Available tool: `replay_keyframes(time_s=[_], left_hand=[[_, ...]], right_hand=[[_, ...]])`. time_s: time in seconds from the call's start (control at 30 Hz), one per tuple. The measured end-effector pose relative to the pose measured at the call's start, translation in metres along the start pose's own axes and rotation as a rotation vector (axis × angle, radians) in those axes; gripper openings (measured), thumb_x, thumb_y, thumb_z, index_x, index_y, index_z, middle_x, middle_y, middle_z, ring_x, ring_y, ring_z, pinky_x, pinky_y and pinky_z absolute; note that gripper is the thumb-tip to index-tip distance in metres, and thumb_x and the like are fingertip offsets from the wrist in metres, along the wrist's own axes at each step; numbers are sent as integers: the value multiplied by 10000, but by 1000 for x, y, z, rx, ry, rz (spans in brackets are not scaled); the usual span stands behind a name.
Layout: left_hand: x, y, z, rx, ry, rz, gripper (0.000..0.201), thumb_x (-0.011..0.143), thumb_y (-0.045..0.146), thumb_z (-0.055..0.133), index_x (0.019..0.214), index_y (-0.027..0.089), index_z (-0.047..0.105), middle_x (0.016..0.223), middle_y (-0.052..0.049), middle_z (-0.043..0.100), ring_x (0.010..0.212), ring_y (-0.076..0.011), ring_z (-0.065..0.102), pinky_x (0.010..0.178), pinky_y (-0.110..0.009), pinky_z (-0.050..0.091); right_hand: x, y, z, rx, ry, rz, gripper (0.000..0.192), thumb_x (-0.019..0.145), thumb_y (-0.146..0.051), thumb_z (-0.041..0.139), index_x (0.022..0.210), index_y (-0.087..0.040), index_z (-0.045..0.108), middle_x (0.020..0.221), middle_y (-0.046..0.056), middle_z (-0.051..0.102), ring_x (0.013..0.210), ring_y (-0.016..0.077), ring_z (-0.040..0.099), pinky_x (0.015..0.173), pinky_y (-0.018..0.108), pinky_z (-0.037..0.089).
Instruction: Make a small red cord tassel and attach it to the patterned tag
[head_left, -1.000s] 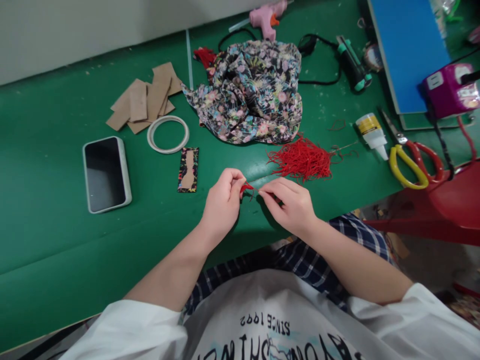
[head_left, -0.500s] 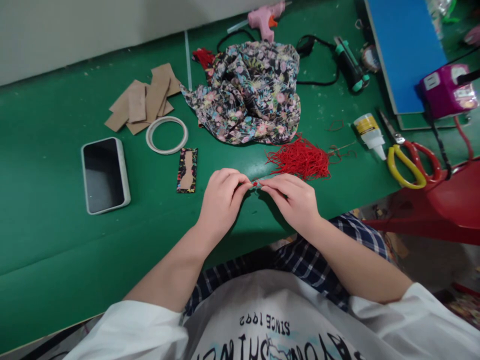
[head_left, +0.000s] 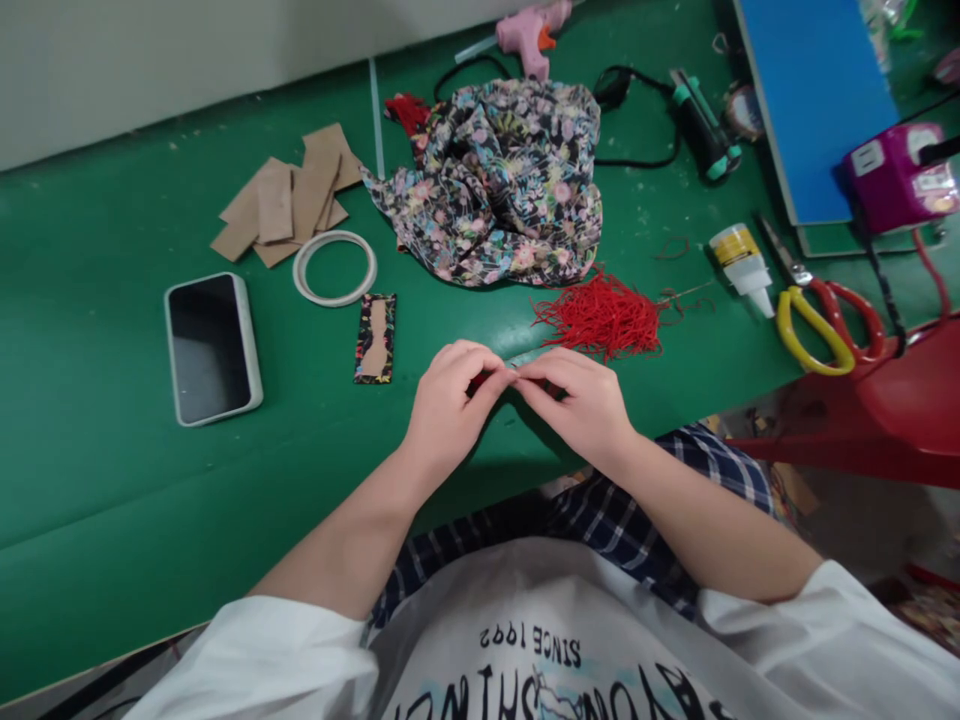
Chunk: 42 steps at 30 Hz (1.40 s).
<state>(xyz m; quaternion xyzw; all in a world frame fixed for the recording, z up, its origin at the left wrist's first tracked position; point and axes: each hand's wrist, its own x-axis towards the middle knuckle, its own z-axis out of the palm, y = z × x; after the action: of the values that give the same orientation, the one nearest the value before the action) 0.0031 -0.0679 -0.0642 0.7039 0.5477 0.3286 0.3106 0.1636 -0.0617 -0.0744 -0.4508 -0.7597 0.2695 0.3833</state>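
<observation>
My left hand (head_left: 457, 400) and my right hand (head_left: 577, 405) meet fingertip to fingertip above the green table. Both are closed in a pinch. Whatever lies between them is small and mostly covered by the fingers; a bit of red and a pale edge show, and its kind is unclear. Just beyond my right hand lies a bundle of red threads (head_left: 600, 318). To the left of my left hand is a small floral cloth rectangle (head_left: 364, 340) with a brown cardboard strip (head_left: 378, 338) on it. Crumpled floral fabric (head_left: 510, 190) lies farther back.
At left are a phone (head_left: 211, 350), a tape roll (head_left: 298, 275) and cardboard pieces (head_left: 275, 205). A pink glue gun (head_left: 529, 38) lies at the back. Rightward are a glue bottle (head_left: 741, 268), scissors (head_left: 817, 330), a green-black cutter (head_left: 705, 125) and a blue board (head_left: 825, 110).
My fingertips have come closer together, hiding more of the small red and pale thing that showed between them. Things on the table stay where they were.
</observation>
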Motion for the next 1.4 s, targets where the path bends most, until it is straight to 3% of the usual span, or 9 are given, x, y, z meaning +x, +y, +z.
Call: replay_keyframes(time_s=[0.13, 0.27, 0.37, 0.57, 0.67, 0.93, 1.1, 1.3, 1.4], left_hand=[[0, 2, -1, -111, -11, -92, 217, 860, 325, 501, 728, 176, 589, 741, 4, 598, 707, -112, 539, 681, -218, 411], [0, 4, -1, -262, -23, -203, 278, 881, 380, 445, 871, 183, 641, 817, -8, 659, 703, -111, 583, 659, -207, 447], [0, 3, -1, -282, -52, -219, 226, 838, 356, 529, 916, 203, 677, 836, -3, 682, 700, -114, 606, 665, -209, 468], [-2, 5, 1, -245, -30, -229, 171, 790, 316, 599, 852, 197, 707, 720, 13, 696, 643, -117, 627, 642, -210, 492], [-3, 6, 2, -197, -14, -201, 149, 801, 305, 590, 808, 205, 699, 708, 33, 698, 641, -101, 631, 646, -189, 485], [-3, 0, 0, 149, 108, 62, 140, 840, 274, 550, 834, 211, 675, 803, 27, 694, 745, -108, 611, 735, -215, 457], [-2, -3, -3, 189, 100, 205, 169, 867, 235, 510, 931, 187, 659, 830, -6, 683, 764, -117, 581, 751, -243, 449], [-1, -1, -8, 93, 159, 40, 239, 902, 228, 435, 1061, 193, 610, 912, -23, 647, 849, -121, 585, 803, -253, 447], [-1, 2, -9, 56, 219, 53, 219, 897, 232, 444, 1029, 186, 612, 931, -30, 637, 856, -121, 581, 779, -247, 457]], right_hand=[[1, -1, -1, 113, -52, 134, 60, 777, -189, 579, 755, -184, 635, 717, 6, 638, 636, 92, 568, 515, 187, 454], [3, 0, -2, 288, -56, 308, 29, 762, -214, 598, 764, -195, 620, 714, -9, 631, 633, 90, 573, 504, 188, 446], [3, 1, -3, 364, -58, 367, 55, 778, -254, 587, 775, -203, 610, 703, -13, 614, 630, 95, 571, 500, 199, 449], [3, 0, -4, 299, -7, 300, 44, 802, -235, 551, 801, -202, 580, 902, 29, 606, 828, 124, 593, 575, 208, 495], [1, 0, -3, 306, -11, 292, 42, 821, -240, 530, 828, -217, 564, 835, -1, 618, 761, 100, 600, 626, 210, 510], [-1, 2, -2, 268, -27, 278, 32, 818, -244, 532, 815, -227, 559, 772, -19, 613, 688, 98, 592, 625, 221, 504], [1, 1, -3, 312, -38, 280, 28, 820, -234, 531, 819, -227, 558, 765, -26, 610, 690, 94, 591, 636, 222, 502], [2, 3, -4, 397, -42, 311, 31, 829, -236, 525, 827, -226, 553, 802, -20, 611, 726, 95, 593, 664, 230, 503], [2, 3, -7, 409, -37, 316, 34, 831, -236, 522, 826, -223, 553, 792, -20, 609, 732, 93, 590, 679, 229, 500]])
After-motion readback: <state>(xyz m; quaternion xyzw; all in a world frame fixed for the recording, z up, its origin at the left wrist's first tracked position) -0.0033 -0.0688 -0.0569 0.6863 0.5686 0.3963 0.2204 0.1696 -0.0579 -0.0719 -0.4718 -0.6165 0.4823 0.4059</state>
